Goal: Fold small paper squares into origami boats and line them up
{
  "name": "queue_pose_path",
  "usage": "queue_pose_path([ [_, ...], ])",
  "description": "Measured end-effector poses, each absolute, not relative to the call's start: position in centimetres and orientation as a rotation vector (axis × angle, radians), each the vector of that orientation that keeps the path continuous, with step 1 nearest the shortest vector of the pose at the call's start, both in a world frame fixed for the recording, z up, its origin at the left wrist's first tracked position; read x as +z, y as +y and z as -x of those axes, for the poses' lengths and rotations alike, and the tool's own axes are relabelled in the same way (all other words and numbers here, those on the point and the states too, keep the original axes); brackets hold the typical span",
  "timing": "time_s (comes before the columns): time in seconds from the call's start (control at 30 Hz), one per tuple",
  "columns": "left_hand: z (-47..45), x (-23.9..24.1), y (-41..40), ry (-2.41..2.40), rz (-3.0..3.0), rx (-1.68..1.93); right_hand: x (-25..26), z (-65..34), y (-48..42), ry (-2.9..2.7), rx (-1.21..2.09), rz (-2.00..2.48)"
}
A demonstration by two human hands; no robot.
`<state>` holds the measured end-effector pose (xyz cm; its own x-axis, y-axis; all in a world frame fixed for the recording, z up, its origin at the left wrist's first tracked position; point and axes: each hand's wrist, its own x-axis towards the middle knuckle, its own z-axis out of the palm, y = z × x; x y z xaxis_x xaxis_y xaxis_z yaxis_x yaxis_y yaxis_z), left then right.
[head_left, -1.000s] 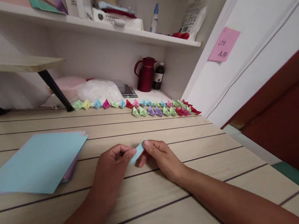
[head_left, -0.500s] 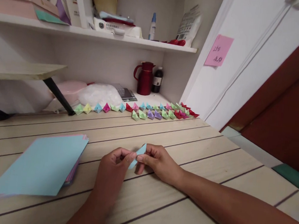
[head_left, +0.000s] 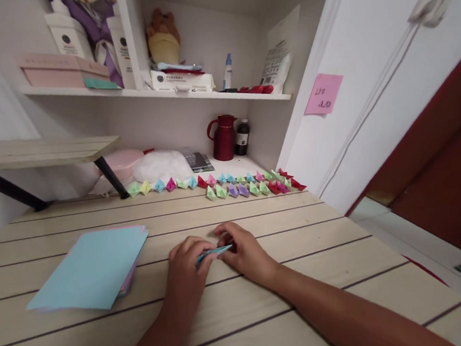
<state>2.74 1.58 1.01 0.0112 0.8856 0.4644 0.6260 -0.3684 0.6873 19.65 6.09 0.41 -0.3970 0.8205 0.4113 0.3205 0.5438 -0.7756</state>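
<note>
A small piece of folded light-blue paper (head_left: 216, 251) is held just above the tabletop, its pointed end to the right. My left hand (head_left: 188, 263) pinches its left end between thumb and fingers. Curled around the right end is my right hand (head_left: 249, 254), with thumb and fingertips at the paper; the exact contact is partly hidden. To the left lies a stack of coloured paper sheets (head_left: 93, 266) with a light-blue one on top. Small folded paper boats (head_left: 233, 190) in several colours line the back of the table.
The slatted wooden table (head_left: 281, 328) spreads under both hands. A small raised stand (head_left: 47, 146) with black legs is at back left. Behind the boats are a white plastic bag (head_left: 162, 167), a red jug (head_left: 224, 137) and a dark bottle (head_left: 242, 137), below a loaded shelf (head_left: 237, 96).
The folded paper has turned from an upright slant to a flatter, edge-on position. My right hand's fingers have shifted on it, and the camera view has tilted up and moved left.
</note>
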Motion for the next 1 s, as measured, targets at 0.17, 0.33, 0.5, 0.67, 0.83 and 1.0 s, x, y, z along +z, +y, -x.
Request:
queue_pose_path([
  [0.17, -2.6, 0.5, 1.8, 1.581, -1.894, 1.168, 0.6, -20.1, 7.8, -2.178, 0.784, 0.822],
  [0.33, -2.6, 0.6, 1.6, 1.589, -1.904, 1.098, 0.7, -20.5, 7.7, -2.158, 0.81, 0.826],
  [0.5, -2.9, 0.6, 1.3, 1.587, -1.762, 1.155, 0.5, -21.2, 7.2, -2.249, 0.668, 0.73],
  [0.67, -3.1, 0.5, 1.3, 1.546, -1.793, 1.074, 0.4, -21.4, 7.5, -2.344, 0.597, 0.63],
  [0.83, -3.0, 0.4, 1.4, 1.528, -1.839, 1.109, 0.3, -21.3, 7.7, -2.341, 0.527, 0.72],
  [1.0, -2.1, 0.4, 1.3, 1.55, -1.937, 1.168, 0.4, -21.5, 8.0, -2.3, 0.53, 0.812],
])
